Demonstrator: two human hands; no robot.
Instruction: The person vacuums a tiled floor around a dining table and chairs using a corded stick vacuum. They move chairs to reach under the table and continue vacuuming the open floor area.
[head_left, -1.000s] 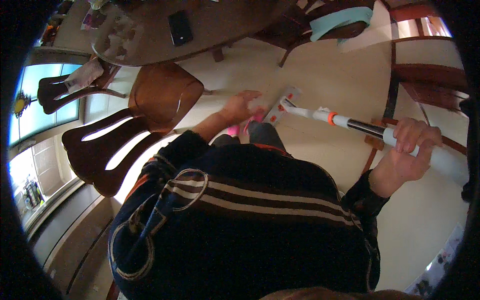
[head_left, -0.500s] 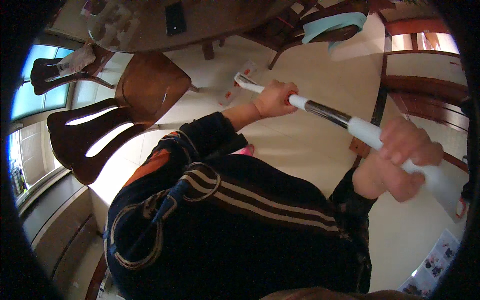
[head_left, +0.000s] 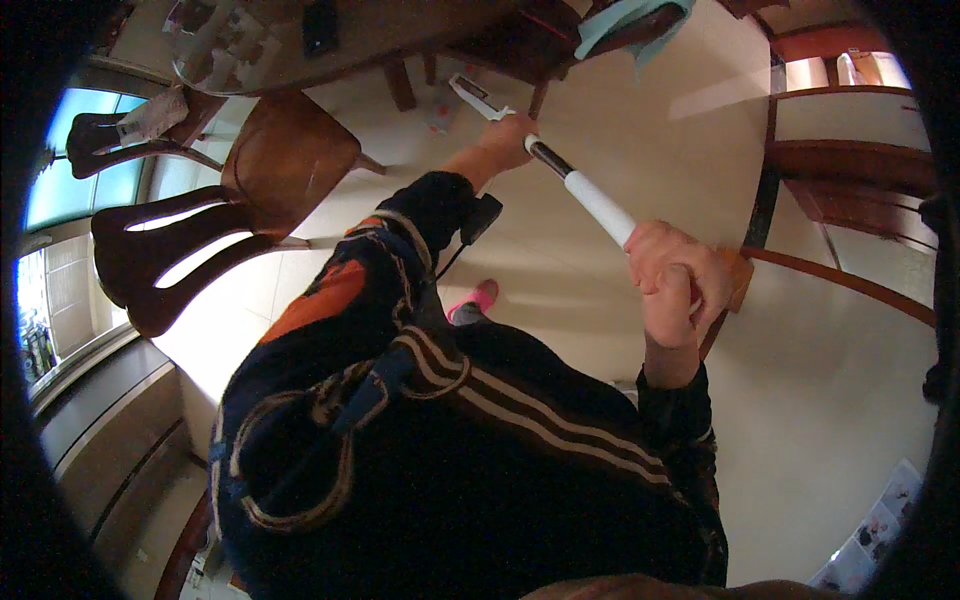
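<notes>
I hold a long mop handle [head_left: 590,195], white with a dark section, slanting from lower right up toward the table. My left hand [head_left: 500,140] grips the handle far down, near the dark part. My right hand [head_left: 675,280] is closed around its upper white end. The flat white mop head [head_left: 472,93] reaches the floor under the edge of the wooden table [head_left: 380,40]. A pink slipper [head_left: 478,298] shows below the handle, on the pale floor.
A wooden chair [head_left: 290,165] stands left of the mop head, another dark chair [head_left: 120,135] farther left. On the table lie a phone [head_left: 320,25] and a clear tray. A teal cloth [head_left: 630,20] hangs at the top. Wooden furniture [head_left: 840,170] lines the right side.
My left hand went from reaching toward the floor to gripping the handle. The mop has swung forward and its head has moved under the table edge.
</notes>
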